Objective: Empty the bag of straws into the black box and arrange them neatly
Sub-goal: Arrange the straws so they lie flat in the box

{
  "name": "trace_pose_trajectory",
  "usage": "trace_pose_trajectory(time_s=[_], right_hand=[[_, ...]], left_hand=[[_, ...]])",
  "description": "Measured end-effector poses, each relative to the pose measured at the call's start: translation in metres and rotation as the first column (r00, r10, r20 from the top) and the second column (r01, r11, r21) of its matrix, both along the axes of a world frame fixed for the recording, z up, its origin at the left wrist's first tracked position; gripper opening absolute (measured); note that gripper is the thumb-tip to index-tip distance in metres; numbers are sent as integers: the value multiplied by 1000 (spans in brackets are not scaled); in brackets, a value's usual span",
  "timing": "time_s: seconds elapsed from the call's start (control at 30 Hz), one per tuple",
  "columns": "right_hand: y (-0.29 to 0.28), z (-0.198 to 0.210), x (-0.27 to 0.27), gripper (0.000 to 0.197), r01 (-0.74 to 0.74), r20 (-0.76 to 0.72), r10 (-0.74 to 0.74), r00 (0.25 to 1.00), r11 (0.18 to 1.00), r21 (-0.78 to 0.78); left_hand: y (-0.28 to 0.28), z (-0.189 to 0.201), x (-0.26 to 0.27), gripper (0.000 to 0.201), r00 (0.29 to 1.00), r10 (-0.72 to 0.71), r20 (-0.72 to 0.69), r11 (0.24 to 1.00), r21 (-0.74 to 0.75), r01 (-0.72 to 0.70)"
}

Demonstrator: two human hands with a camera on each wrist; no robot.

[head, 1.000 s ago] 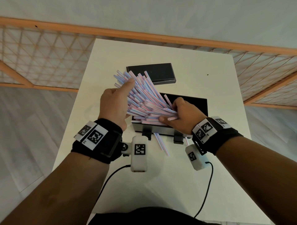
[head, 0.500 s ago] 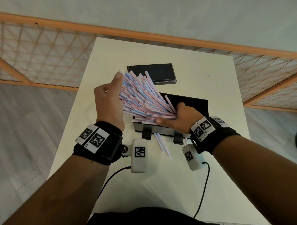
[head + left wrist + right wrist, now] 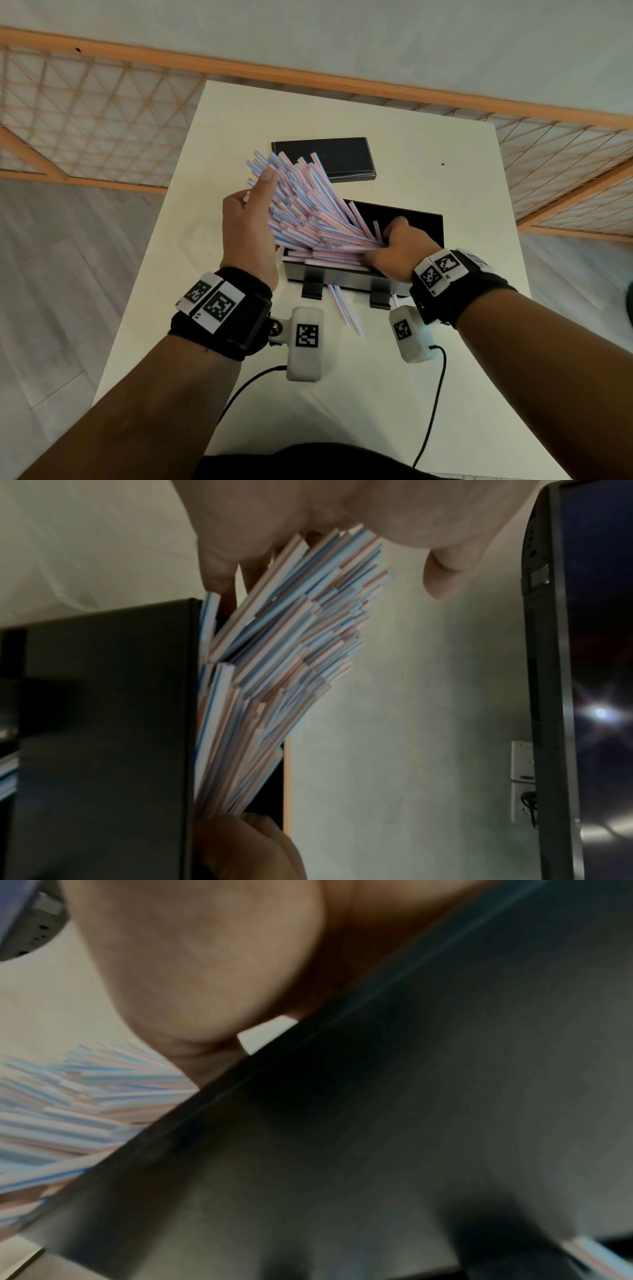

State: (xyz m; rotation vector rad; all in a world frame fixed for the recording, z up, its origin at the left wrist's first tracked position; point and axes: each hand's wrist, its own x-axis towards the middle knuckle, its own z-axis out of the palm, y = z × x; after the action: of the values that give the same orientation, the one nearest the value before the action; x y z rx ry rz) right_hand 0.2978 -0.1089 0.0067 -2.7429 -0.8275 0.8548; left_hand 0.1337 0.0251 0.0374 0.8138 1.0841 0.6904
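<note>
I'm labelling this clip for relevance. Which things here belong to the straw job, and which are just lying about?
Job: fanned straws; black box; stray straws on the table; left hand; right hand.

Lying about: black lid; white table; wooden railing.

White table [image 3: 428, 394], black box [image 3: 346, 282] near its middle, black lid [image 3: 339, 157] beyond, stray straws [image 3: 344, 308] beside the box

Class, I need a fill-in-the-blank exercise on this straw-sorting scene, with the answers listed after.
1. The right hand grips the fanned straws at their ____ end.
2. The box is coloured ____.
3. A few loose straws lie on the ____ in front of the box.
4. The left hand supports the fan's ____ side.

Answers: right; black; table; left
</note>
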Motion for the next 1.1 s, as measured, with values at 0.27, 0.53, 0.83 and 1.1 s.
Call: trace_pose_trajectory(time_s=[0.27,0.53,0.83,1.1], right_hand=[[12,-2,-1,24,-173,-28,171,985,982,-73],[10,12,-15,17,-270,92,255,963,934,236],[16,34,-23,25,-385,204,326,923,790,478],[15,23,-24,40,-451,214,397,893,800,396]], left_hand=[[0,4,-4,82,997,65,-46,990,125,-59],[12,16,-11,81,994,92,-66,933,355,-63],[7,14,-9,85,994,109,-5,930,353,-100],[-3,27,-13,71,989,108,-101,753,658,-15]])
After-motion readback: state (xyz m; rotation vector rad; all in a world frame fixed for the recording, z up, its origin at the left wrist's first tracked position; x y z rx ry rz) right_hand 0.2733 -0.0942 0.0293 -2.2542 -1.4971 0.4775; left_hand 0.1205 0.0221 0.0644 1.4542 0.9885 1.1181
